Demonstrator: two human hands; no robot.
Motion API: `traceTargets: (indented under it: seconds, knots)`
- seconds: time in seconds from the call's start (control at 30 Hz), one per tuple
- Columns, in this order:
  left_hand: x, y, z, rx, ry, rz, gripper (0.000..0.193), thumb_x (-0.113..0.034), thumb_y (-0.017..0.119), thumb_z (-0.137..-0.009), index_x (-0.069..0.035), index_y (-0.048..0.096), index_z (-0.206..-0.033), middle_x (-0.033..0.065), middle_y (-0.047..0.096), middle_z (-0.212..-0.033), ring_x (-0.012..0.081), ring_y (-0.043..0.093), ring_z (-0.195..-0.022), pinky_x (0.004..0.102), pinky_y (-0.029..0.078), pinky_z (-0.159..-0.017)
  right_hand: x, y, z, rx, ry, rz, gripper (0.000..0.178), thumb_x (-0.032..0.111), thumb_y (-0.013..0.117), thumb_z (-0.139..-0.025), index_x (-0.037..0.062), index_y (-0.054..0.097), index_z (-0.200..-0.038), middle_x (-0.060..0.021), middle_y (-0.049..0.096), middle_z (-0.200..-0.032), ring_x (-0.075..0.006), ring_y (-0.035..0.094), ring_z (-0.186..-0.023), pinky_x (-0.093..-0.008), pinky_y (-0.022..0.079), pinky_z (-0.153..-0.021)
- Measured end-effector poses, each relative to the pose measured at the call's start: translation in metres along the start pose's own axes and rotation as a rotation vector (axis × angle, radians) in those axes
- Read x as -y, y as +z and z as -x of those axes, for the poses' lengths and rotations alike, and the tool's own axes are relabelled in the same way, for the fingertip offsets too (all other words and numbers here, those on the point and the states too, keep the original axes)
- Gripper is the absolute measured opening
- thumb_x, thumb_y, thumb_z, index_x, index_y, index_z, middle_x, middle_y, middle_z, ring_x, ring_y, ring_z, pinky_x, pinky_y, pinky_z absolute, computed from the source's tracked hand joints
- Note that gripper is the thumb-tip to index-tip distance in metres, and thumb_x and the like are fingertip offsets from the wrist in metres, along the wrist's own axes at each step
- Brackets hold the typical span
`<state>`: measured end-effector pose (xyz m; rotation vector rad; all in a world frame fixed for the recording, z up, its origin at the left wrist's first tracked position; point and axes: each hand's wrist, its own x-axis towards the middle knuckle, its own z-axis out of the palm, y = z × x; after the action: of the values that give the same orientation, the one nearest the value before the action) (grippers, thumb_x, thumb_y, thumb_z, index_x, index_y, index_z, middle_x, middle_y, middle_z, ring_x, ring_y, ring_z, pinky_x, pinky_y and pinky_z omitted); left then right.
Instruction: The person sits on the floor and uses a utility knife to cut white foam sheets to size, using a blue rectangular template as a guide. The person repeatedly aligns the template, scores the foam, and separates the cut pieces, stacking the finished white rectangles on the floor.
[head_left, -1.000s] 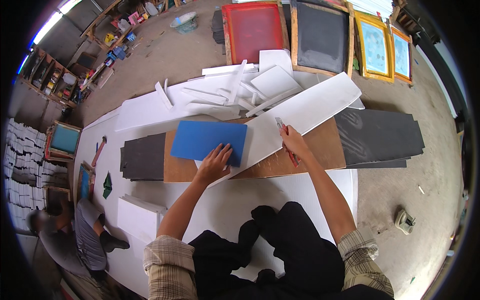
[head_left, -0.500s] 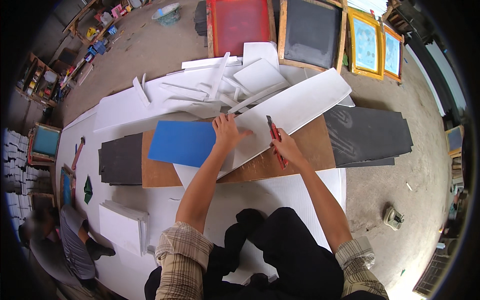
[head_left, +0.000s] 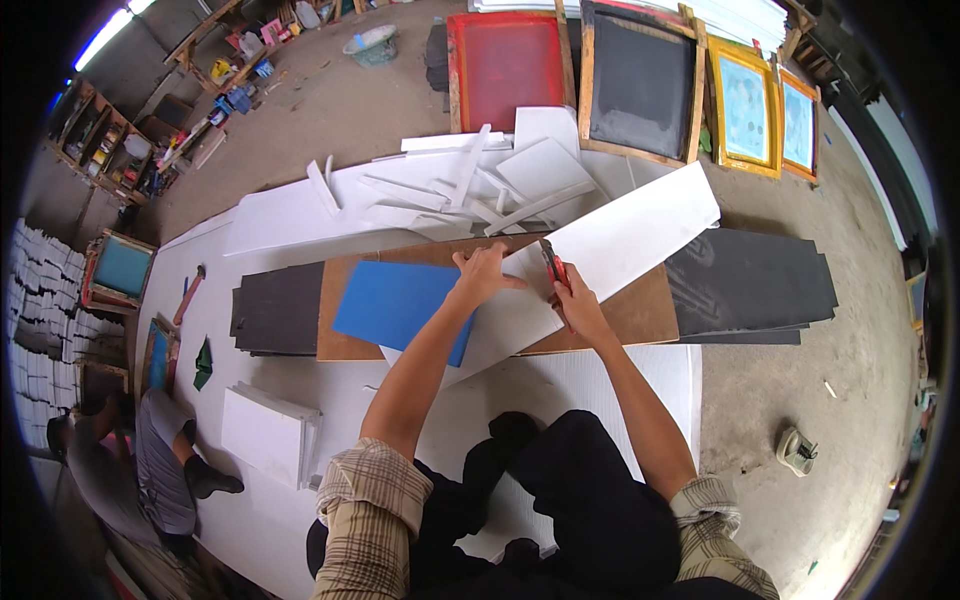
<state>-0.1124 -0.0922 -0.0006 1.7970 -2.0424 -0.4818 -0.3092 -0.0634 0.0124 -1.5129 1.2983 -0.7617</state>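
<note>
Left, I have a smooth blue panel (head_left: 395, 305), one corner behind the left forearm (head_left: 415, 375), overlapping a long slanting white board (head_left: 640, 225). Left hand (head_left: 484, 275) over that board, fingers spread; contact hard to tell. Right hand (head_left: 582, 305) wrapped round a red cutter (head_left: 554, 262), blade tip unclear to me. Scuffed brown board (head_left: 640, 315) beneath; dark, uneven-ended sheets (head_left: 760, 285) jut right.

The left forearm (head_left: 412, 375) slants forward and rightward, ending in the left hand (head_left: 482, 275), back upward, fingers bent and spread, thumb stretched toward the right hand (head_left: 578, 302), which curls in a grip, near but apart, beyond the bare, inward-leaning right forearm (head_left: 642, 400)
</note>
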Motion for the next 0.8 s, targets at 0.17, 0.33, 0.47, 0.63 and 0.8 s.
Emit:
traceTargets:
  seconds: [0.17, 0.33, 0.47, 0.63, 0.8]
  knots:
    - [-0.002, -0.046, 0.011, 0.101, 0.109, -0.039, 0.048, -0.046, 0.071, -0.064, -0.008, 0.060, -0.090, 0.0114, 0.062, -0.086, 0.0253, 0.055, -0.092, 0.0450, 0.022, -0.080, 0.035, -0.009, 0.004, -0.137, -0.152, 0.003, 0.021, 0.012, 0.043, -0.090, 0.0061, 0.043, -0.109, -0.0121, 0.056, -0.066, -0.0220, 0.059, -0.061, -0.0344, 0.044, -0.059]
    - [-0.010, -0.092, 0.018, 0.111, 0.139, -0.172, 0.041, -0.042, 0.064, -0.073, -0.011, 0.057, -0.098, 0.0089, 0.062, -0.080, 0.0260, 0.058, -0.085, 0.0466, 0.022, -0.091, 0.076, -0.015, 0.002, -0.204, -0.224, -0.015, 0.020, 0.014, 0.042, -0.091, 0.0069, 0.043, -0.109, -0.0118, 0.053, -0.076, -0.0200, 0.057, -0.064, -0.0321, 0.044, -0.058]
    - [-0.026, -0.103, 0.026, -0.013, 0.188, -0.240, 0.035, -0.038, 0.061, -0.077, -0.010, 0.053, -0.096, 0.0078, 0.063, -0.079, 0.0250, 0.059, -0.083, 0.0461, 0.023, -0.091, 0.073, -0.015, -0.008, -0.235, -0.304, 0.059, 0.022, 0.014, 0.043, -0.090, 0.0064, 0.043, -0.111, -0.0159, 0.049, -0.089, -0.0273, 0.053, -0.077, -0.0360, 0.042, -0.067]
    - [-0.029, -0.112, 0.032, -0.214, 0.334, -0.305, 0.032, -0.035, 0.061, -0.077, -0.009, 0.052, -0.094, 0.0072, 0.064, -0.084, 0.0212, 0.059, -0.085, 0.0456, 0.024, -0.091, 0.078, -0.007, -0.020, -0.245, -0.401, 0.088, 0.023, 0.012, 0.044, -0.088, 0.0056, 0.044, -0.110, -0.0202, 0.045, -0.095, -0.0353, 0.049, -0.085, -0.0407, 0.039, -0.076]
    - [-0.031, -0.118, 0.031, -0.226, 0.443, -0.403, 0.031, -0.033, 0.062, -0.076, -0.009, 0.051, -0.092, 0.0047, 0.063, -0.082, 0.0181, 0.059, -0.084, 0.0433, 0.024, -0.092, 0.079, -0.017, -0.028, -0.192, -0.423, 0.039, 0.022, 0.013, 0.043, -0.089, 0.0021, 0.043, -0.108, -0.0158, 0.043, -0.096, -0.0293, 0.048, -0.089, -0.0397, 0.040, -0.077]
